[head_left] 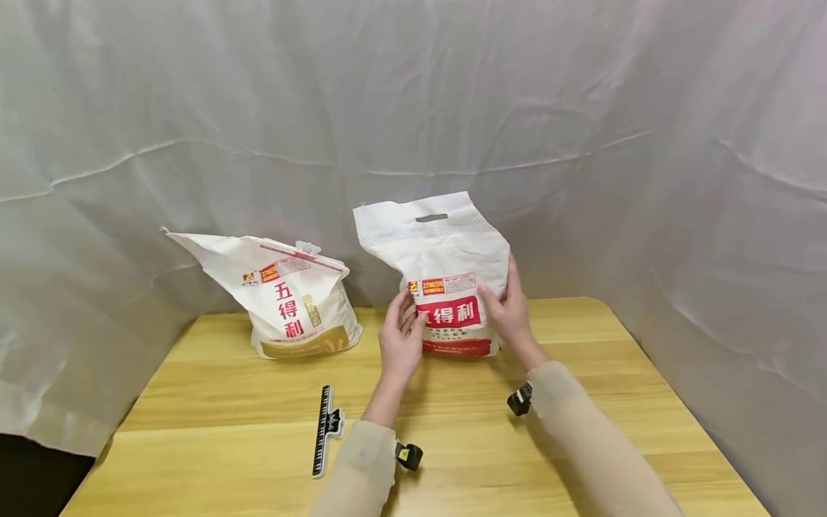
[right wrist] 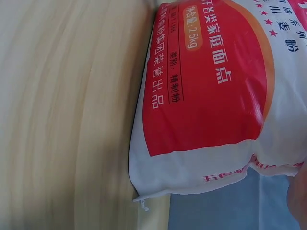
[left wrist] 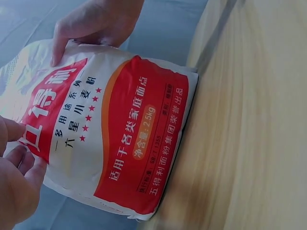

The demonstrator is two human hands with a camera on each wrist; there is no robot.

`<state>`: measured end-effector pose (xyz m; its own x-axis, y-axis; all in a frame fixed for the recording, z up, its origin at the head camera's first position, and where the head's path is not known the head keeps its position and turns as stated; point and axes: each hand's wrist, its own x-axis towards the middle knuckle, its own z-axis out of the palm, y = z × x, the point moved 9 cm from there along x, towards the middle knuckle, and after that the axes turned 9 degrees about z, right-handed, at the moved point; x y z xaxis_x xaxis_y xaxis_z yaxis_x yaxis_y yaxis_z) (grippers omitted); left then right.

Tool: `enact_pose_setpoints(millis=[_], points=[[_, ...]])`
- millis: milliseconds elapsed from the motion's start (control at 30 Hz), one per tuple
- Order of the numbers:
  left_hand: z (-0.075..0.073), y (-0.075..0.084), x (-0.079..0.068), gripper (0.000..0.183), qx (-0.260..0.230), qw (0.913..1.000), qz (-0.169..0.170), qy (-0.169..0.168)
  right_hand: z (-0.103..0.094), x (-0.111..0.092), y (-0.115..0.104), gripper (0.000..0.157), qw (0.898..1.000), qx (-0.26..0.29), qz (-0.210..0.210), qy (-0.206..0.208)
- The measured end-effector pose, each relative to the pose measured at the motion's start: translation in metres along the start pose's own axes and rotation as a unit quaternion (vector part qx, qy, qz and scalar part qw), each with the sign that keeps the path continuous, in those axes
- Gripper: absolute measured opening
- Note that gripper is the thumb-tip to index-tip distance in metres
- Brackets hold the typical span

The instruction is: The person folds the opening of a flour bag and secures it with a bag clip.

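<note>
The left sleeve (head_left: pixel 354 485) and right sleeve (head_left: pixel 604 445) were plain beige. A compact black left camera (head_left: pixel 410 457), yellow-marked, and a black right camera (head_left: pixel 520 399) sat beside the cuffs (head_left: pixel 368 446).

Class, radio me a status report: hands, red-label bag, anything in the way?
Left hand and right hand holding red-label bag by its sides. Handle slot uppermost. Gold-label bag and clip apart, to the left; nothing visibly blocking.

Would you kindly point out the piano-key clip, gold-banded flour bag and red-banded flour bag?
Piano-key clip (head_left: pixel 321 433), head view: long bar.
Gold-banded flour bag (head_left: pixel 298 301), head view: printed front.
Red-banded flour bag (left wrist: pixel 125 129), left wrist view: red band.
</note>
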<state>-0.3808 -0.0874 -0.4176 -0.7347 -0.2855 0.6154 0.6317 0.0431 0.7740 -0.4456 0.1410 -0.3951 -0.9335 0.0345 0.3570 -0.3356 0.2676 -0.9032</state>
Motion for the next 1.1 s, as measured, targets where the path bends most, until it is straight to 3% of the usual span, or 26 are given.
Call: enact_pose_setpoints(millis=[167,367,567,733,900,1100], points=[[-0.015,0.001,0.005,0.053,0.014,0.9999,-0.006,0.007,0.015,-0.011,-0.034,0.086,1.0,0.007,0.008,-0.021],[-0.037,0.003,0.007,0.055,0.012,0.9993,0.002,0.035,0.037,-0.01,-0.041,0.086,0.999,0.017,-0.005,-0.035],[-0.047,0.005,0.01,0.056,0.009,0.9988,-0.004,0.049,0.051,0.003,-0.018,0.087,0.997,0.073,0.006,-0.033],[-0.046,0.005,0.008,0.055,0.016,0.999,-0.004,0.042,0.046,0.006,0.001,0.081,0.994,0.101,0.029,-0.004],[-0.048,0.015,0.01,0.053,0.056,0.9958,0.049,0.053,0.033,0.002,0.001,0.062,0.992,0.112,0.043,0.04],[-0.054,0.042,0.02,0.049,0.118,0.9817,0.136,0.064,0.025,-0.001,-0.005,0.05,0.99,0.123,0.046,0.058]])
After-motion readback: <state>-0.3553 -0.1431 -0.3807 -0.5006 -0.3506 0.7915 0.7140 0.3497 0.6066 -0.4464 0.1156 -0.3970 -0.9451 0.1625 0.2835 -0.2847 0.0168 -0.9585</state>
